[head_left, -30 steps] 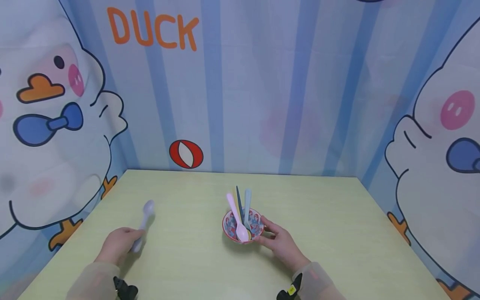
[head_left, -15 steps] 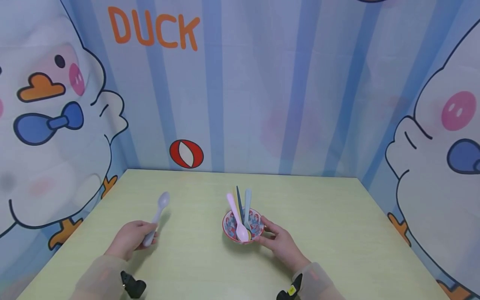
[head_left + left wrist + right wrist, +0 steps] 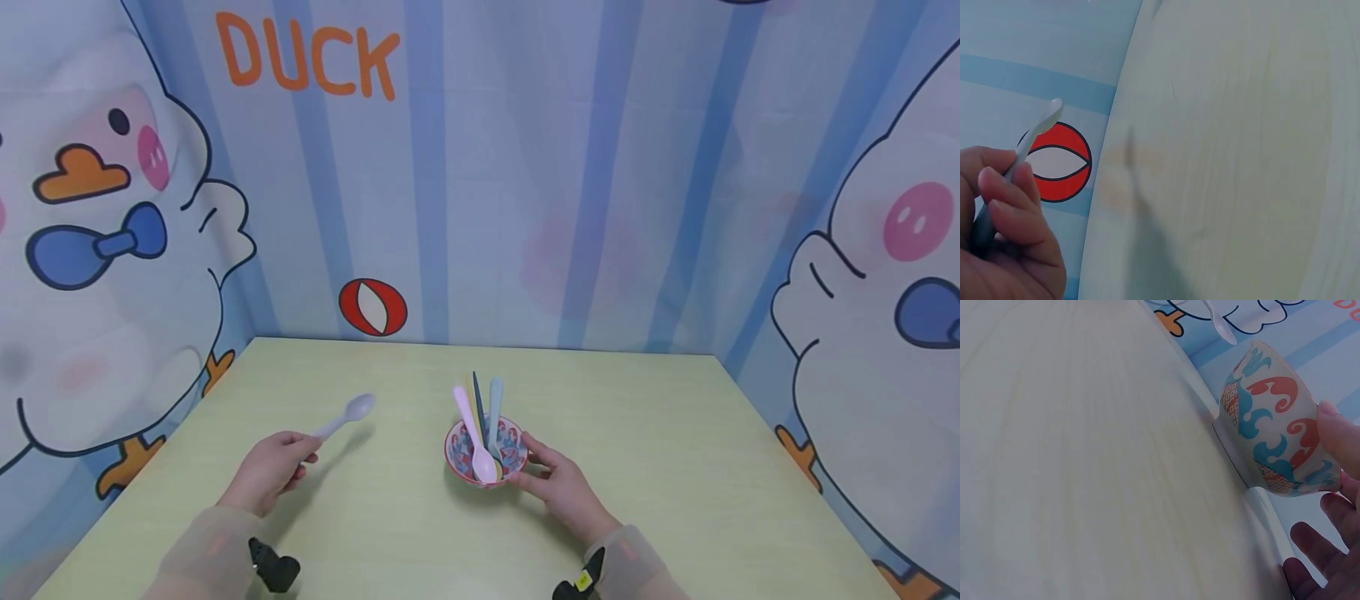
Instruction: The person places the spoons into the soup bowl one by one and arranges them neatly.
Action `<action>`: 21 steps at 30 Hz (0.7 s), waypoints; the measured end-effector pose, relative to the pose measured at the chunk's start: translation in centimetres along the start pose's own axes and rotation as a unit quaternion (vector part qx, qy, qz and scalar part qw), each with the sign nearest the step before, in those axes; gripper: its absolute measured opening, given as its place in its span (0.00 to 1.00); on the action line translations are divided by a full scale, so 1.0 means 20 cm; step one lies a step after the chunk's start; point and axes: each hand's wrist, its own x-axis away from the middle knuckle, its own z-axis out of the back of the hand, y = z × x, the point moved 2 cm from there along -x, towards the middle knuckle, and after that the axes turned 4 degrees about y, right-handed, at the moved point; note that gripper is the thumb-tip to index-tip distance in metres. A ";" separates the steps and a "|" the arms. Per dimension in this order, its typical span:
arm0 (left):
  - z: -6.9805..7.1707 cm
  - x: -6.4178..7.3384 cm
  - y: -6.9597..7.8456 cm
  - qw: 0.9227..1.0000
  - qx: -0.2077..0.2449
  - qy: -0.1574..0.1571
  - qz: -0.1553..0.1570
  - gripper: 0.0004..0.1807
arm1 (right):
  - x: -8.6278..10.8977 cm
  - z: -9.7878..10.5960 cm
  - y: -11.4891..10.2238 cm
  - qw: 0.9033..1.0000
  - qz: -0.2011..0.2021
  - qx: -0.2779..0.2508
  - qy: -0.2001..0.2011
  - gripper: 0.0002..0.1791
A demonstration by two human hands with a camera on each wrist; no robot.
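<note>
My left hand (image 3: 273,471) grips a pale lavender spoon (image 3: 360,407) by its handle, held above the left part of the table. Its bowl end points away and to the right; in the left wrist view the spoon (image 3: 1041,125) rises from between thumb and fingers. Near the middle stands a small patterned bowl (image 3: 513,442) with a red rim, upright on the table. My right hand (image 3: 566,492) holds it at its right side by thumb and fingers. Leaning in the bowl are a pink spoon (image 3: 483,464), a light blue-handled utensil (image 3: 495,408), a dark blue stick-like handle (image 3: 477,400) and something yellow, partly hidden.
The pale wood-look table (image 3: 637,433) ends at a blue striped cloth backdrop (image 3: 495,167) printed with ducks and a red ball. Black devices (image 3: 276,568) are strapped at both wrists.
My left hand has lifted the lavender spoon off the table and carried it rightward; the spoon has tilted over to the right. The right hand and the bowl have stayed put.
</note>
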 end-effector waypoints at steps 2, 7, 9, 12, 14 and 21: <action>0.00 0.00 0.00 1.000 0.002 0.000 -0.003 0.23 | 0.00 0.00 0.00 1.000 -0.001 -0.001 -0.002 0.38; -0.02 -0.01 0.02 1.000 0.016 -0.013 -0.012 0.21 | -0.02 0.00 0.05 1.000 -0.004 0.001 -0.005 0.38; -0.03 -0.01 0.02 1.000 0.015 -0.017 -0.014 0.20 | -0.03 0.00 0.05 1.000 -0.005 0.003 -0.005 0.38; -0.04 -0.02 0.03 1.000 0.005 -0.018 -0.018 0.18 | -0.03 0.00 0.06 1.000 -0.006 0.003 -0.005 0.38; -0.05 -0.02 0.03 1.000 0.002 -0.016 -0.022 0.18 | -0.03 0.00 0.05 1.000 -0.008 0.002 -0.005 0.39; -0.05 -0.01 0.05 0.999 0.019 0.001 -0.033 0.22 | -0.03 0.00 0.05 1.000 -0.010 0.003 -0.006 0.39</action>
